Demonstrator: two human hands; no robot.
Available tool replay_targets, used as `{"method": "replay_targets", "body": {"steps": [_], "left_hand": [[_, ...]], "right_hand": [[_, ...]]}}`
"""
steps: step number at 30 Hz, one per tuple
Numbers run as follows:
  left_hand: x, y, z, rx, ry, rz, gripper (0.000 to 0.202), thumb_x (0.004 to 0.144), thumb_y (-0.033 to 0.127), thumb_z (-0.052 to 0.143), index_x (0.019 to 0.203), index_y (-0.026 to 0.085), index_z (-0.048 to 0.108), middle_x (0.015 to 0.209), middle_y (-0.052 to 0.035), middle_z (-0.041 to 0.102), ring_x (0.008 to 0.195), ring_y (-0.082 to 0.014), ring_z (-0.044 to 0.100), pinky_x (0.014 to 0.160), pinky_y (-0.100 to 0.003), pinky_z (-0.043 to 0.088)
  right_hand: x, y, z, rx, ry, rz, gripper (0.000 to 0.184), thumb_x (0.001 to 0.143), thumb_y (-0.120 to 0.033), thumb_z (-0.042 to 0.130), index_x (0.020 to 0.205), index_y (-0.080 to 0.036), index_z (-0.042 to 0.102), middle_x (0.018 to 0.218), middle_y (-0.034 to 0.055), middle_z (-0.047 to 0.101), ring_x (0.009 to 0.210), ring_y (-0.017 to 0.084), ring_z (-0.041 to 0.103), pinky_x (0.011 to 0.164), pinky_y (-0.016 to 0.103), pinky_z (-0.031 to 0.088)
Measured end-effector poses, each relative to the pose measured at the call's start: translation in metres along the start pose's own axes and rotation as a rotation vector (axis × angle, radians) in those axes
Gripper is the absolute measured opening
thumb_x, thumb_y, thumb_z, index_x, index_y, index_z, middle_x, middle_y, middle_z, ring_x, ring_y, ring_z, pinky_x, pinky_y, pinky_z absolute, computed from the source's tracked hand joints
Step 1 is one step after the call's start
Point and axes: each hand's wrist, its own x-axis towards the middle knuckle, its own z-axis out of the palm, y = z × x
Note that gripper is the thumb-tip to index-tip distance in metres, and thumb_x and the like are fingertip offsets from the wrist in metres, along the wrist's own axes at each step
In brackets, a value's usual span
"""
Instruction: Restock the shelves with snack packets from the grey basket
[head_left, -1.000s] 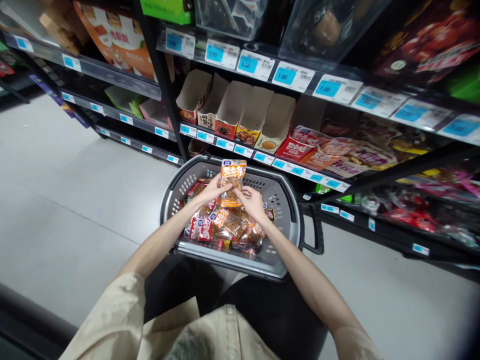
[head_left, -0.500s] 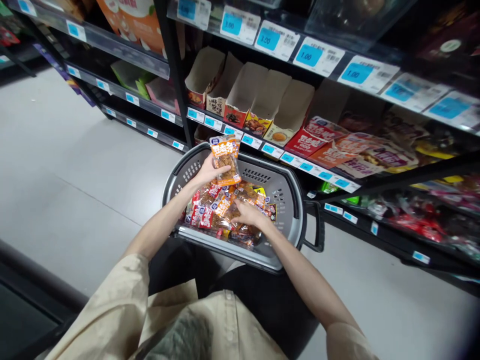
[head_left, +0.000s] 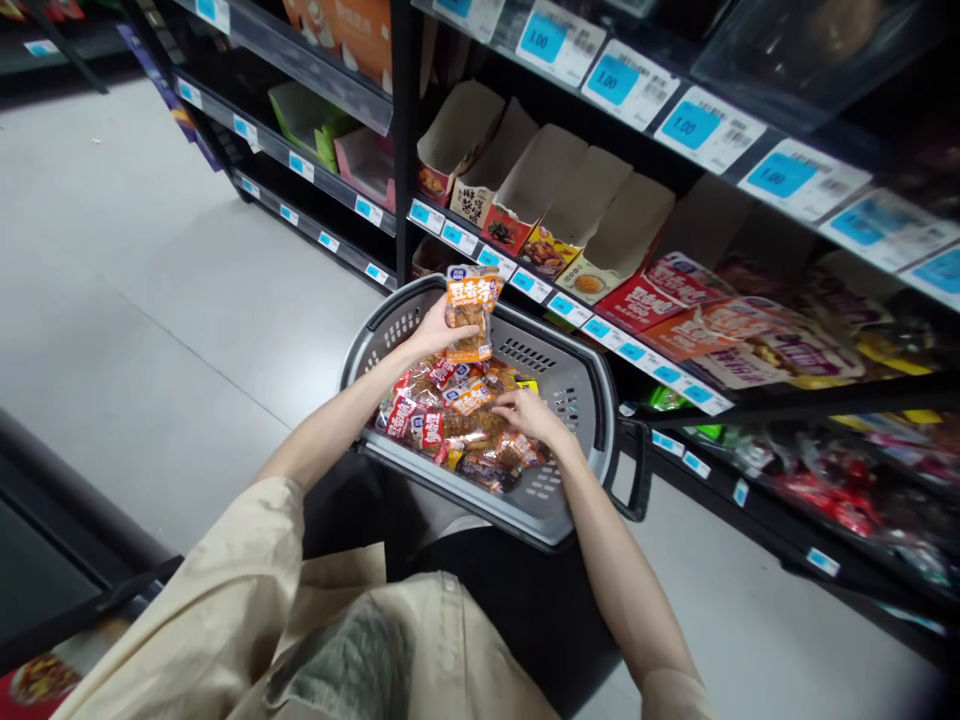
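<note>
My left hand [head_left: 444, 335] is closed around orange-and-clear snack packets [head_left: 471, 315], held upright above the far side of a grey shopping basket [head_left: 585, 380]; a second packet's edge shows behind the front one. In the basket lies a heap of red and orange snack packets [head_left: 431, 428]. My right hand [head_left: 529, 415] is low over this heap. Its fingers are pinched together at the edge of an orange snack packet [head_left: 471, 396]; the fingertips are partly hidden.
A black shelf rack rises beyond the basket, with open cardboard display boxes [head_left: 551, 180] in a row. Red and orange packets [head_left: 675, 290] fill the boxes to the right. Price tags [head_left: 589, 325] line the shelf edges. The basket's black handle [head_left: 637, 475] sticks out on the right.
My right hand has lifted slightly and drawn right, its spread fingers now pinched at an orange packet. My left hand still holds its packets. The view has shifted a little.
</note>
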Motion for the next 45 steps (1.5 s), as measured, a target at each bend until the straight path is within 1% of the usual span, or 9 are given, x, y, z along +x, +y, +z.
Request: {"method": "replay_targets", "body": {"steps": [5, 10, 13, 21, 26, 30, 35, 39, 45], "left_hand": [[0.001, -0.004, -0.001, -0.015, -0.008, 0.0, 0.083, 0.068, 0.034, 0.093, 0.14, 0.013, 0.057, 0.134, -0.0186, 0.07, 0.123, -0.0369, 0.068, 0.112, -0.057, 0.051], [-0.001, -0.004, 0.002, -0.008, -0.061, -0.06, 0.086, 0.071, 0.024, 0.083, 0.15, 0.013, 0.049, 0.147, -0.019, 0.063, 0.135, -0.0365, 0.061, 0.119, -0.057, 0.044], [-0.007, -0.003, 0.009, 0.005, -0.135, -0.124, 0.08, 0.073, 0.019, 0.072, 0.15, 0.013, 0.05, 0.147, -0.0168, 0.064, 0.136, -0.0357, 0.059, 0.12, -0.055, 0.042], [-0.023, -0.017, 0.028, -0.005, -0.344, -0.29, 0.086, 0.068, 0.02, 0.057, 0.154, 0.014, 0.05, 0.147, -0.0123, 0.065, 0.137, -0.0357, 0.055, 0.123, -0.052, 0.038], [-0.027, -0.026, 0.033, -0.026, -0.306, -0.33, 0.081, 0.074, 0.03, 0.06, 0.154, 0.017, 0.051, 0.152, -0.0101, 0.062, 0.144, -0.0348, 0.051, 0.127, -0.053, 0.032], [-0.035, -0.021, 0.042, -0.087, -0.289, -0.401, 0.066, 0.093, 0.059, 0.054, 0.144, 0.018, 0.059, 0.143, -0.0116, 0.068, 0.142, -0.0349, 0.054, 0.123, -0.052, 0.04], [-0.041, -0.013, 0.046, 0.075, -0.415, -0.327, 0.076, 0.084, 0.07, 0.071, 0.138, 0.017, 0.061, 0.13, -0.0124, 0.074, 0.133, -0.0359, 0.062, 0.116, -0.052, 0.047], [-0.04, -0.011, 0.043, 0.2, -0.366, -0.193, 0.083, 0.078, 0.057, 0.082, 0.144, 0.016, 0.052, 0.138, -0.0142, 0.07, 0.132, -0.0334, 0.064, 0.116, -0.052, 0.049], [-0.04, -0.012, 0.039, 0.32, -0.399, -0.107, 0.074, 0.075, 0.042, 0.082, 0.137, 0.016, 0.052, 0.137, -0.0155, 0.07, 0.123, -0.0311, 0.069, 0.112, -0.049, 0.053]], "right_hand": [[-0.002, -0.003, -0.017, 0.3, 0.339, 0.051, 0.035, 0.087, -0.052, 0.068, 0.068, -0.022, 0.067, 0.063, 0.0008, 0.065, 0.06, 0.017, 0.054, 0.064, 0.03, 0.041], [0.0, -0.014, -0.028, 0.984, 0.411, 0.125, 0.047, 0.066, -0.061, 0.09, 0.087, -0.022, 0.073, 0.075, -0.0014, 0.072, 0.064, 0.014, 0.062, 0.066, 0.025, 0.051], [0.003, -0.022, -0.029, 1.145, 0.548, 0.119, 0.046, 0.061, -0.056, 0.095, 0.081, -0.022, 0.071, 0.075, -0.0036, 0.07, 0.062, 0.01, 0.06, 0.064, 0.021, 0.051], [0.009, -0.024, -0.012, 0.91, 0.601, 0.323, 0.054, 0.054, -0.065, 0.091, 0.075, -0.02, 0.068, 0.07, -0.0027, 0.066, 0.054, 0.01, 0.051, 0.047, 0.021, 0.044], [0.013, -0.023, -0.007, 0.766, 0.645, 0.258, 0.051, 0.069, -0.068, 0.079, 0.067, -0.021, 0.059, 0.061, -0.0052, 0.056, 0.053, 0.01, 0.046, 0.052, 0.022, 0.038], [0.02, -0.026, 0.001, 0.625, 0.685, 0.242, 0.051, 0.077, -0.068, 0.071, 0.064, -0.022, 0.055, 0.062, -0.0051, 0.051, 0.057, 0.011, 0.045, 0.058, 0.023, 0.036], [0.024, -0.025, 0.012, 0.414, 0.728, 0.229, 0.042, 0.085, -0.057, 0.07, 0.065, -0.022, 0.058, 0.077, -0.0014, 0.056, 0.071, 0.015, 0.055, 0.069, 0.026, 0.044], [0.026, -0.016, 0.013, 0.645, 0.733, 0.296, 0.039, 0.076, -0.055, 0.081, 0.09, -0.023, 0.063, 0.088, -0.0017, 0.065, 0.071, 0.014, 0.061, 0.068, 0.025, 0.05], [0.017, -0.019, -0.001, 1.082, 0.703, 0.304, 0.076, 0.061, -0.046, 0.095, 0.125, -0.023, 0.061, 0.123, 0.0069, 0.073, 0.093, 0.018, 0.073, 0.081, 0.03, 0.06]]}}
